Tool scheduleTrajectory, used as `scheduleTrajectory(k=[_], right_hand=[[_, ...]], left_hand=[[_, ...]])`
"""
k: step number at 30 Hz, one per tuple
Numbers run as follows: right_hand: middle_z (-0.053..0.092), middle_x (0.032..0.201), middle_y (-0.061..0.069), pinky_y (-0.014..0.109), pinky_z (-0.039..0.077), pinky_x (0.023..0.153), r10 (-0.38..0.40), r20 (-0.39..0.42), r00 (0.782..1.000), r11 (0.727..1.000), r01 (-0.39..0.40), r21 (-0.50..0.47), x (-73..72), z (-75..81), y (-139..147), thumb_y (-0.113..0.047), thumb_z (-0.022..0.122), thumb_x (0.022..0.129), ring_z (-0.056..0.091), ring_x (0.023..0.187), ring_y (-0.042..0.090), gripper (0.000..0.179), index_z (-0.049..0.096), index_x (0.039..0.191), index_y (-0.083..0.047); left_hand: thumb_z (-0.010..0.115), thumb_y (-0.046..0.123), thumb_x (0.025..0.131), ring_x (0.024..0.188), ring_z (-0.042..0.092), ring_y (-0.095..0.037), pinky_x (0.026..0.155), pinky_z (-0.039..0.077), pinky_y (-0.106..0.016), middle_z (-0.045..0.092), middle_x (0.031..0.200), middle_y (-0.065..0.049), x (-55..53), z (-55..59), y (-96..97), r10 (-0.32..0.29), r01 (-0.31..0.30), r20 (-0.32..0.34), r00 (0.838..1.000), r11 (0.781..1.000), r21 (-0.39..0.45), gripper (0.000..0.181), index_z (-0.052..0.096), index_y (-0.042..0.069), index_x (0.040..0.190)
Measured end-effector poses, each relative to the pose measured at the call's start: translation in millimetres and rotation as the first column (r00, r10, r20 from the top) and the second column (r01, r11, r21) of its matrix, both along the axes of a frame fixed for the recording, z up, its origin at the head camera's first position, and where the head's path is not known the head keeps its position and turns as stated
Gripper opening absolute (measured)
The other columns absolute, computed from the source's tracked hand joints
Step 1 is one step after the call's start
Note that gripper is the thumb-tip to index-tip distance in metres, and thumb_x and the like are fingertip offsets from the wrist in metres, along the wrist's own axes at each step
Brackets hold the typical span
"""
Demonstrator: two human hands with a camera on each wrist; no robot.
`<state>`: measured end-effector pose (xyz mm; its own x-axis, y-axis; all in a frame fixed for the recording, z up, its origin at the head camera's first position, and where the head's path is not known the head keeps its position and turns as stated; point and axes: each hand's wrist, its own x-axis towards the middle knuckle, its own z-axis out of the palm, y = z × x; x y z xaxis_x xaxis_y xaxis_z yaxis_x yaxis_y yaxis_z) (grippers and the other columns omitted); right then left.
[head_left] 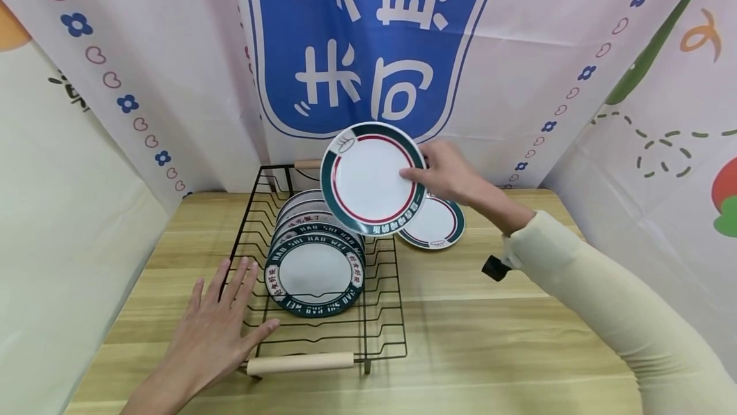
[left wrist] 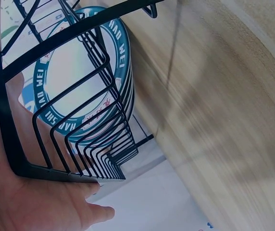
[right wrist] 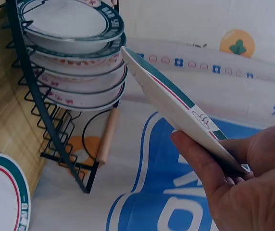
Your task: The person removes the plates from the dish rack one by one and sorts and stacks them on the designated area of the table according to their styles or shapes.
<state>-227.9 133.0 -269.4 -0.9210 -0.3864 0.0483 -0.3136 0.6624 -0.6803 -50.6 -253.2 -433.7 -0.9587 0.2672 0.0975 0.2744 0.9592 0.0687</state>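
- Biggest thing we've got is the printed cloth point(head_left: 374, 38) on the far side: large white Chinese characters on blue, cut off at the top.
- Our wood-grain table point(head_left: 495, 325) holds the black wire rack point(head_left: 365, 338), left of centre, probably so both hands can reach it.
- Several plates point(head_left: 313, 269) stand on edge in the rack, wires presumably keeping them apart. The nearest reads HAO SHI HAO WEI, plus some small red characters.
- The held plate point(head_left: 368, 178) is up in the air by the rack's far right, face our way. White characters on its green rim, too small for us; no brand spotted.
- Another plate point(head_left: 434, 223) lies on the table, right of the rack, partly hidden.
- Our left hand point(head_left: 213, 325): fingers straight, spread apart at the rack's left side, likely steadying it.
- Our right hand point(head_left: 449, 172): clamped on the held plate's right edge, thumb on the face, fingers behind, seemingly for a secure grip.
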Motion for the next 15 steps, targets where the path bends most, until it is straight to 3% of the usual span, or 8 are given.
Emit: scheduleTrajectory(k=[4, 8, 15], right_hand=[[0.078, 0.095, 0.019, 0.03, 0.063, 0.064, -0.084, 0.041, 0.996, 0.995, 0.086, -0.051, -9.9, -3.6, 18.2, -0.013, 0.068, 0.105, 0.076, 0.075, 0.022, 0.026, 0.07, 0.123, 0.005], [0.077, 0.105, 0.022, 0.032, 0.066, 0.073, -0.142, 0.135, 0.981, 0.979, 0.159, -0.126, -18.0, -6.4, 35.8, -0.011, 0.065, 0.106, 0.078, 0.083, 0.024, 0.032, 0.064, 0.134, 0.004], [0.076, 0.11, 0.024, 0.038, 0.065, 0.083, -0.216, 0.223, 0.95, 0.952, 0.256, -0.166, -30.1, -19.1, 57.6, -0.01, 0.067, 0.105, 0.079, 0.089, 0.028, 0.036, 0.062, 0.136, 0.005]], left_hand=[[0.051, 0.073, 0.099, 0.162, 0.007, -0.045, 0.126, 0.006, -0.072, 0.017, 0.175, -0.02, -1.8, 0.2, 0.9, -0.003, 0.003, 0.003, 1.0, 1.0, -0.004, 0.106, 0.009, 0.008, 0.171], [0.052, 0.073, 0.099, 0.162, 0.007, -0.044, 0.126, 0.004, -0.071, 0.017, 0.176, -0.02, -4.0, 0.5, 1.5, -0.011, 0.011, -0.015, 1.0, 1.0, -0.001, 0.105, 0.014, 0.006, 0.17], [0.053, 0.071, 0.1, 0.162, 0.009, -0.044, 0.129, -0.013, -0.057, 0.023, 0.174, -0.022, -1.0, -4.3, 0.0, -0.033, 0.032, -0.068, 0.997, 0.999, -0.007, 0.103, 0.017, 0.004, 0.169]])
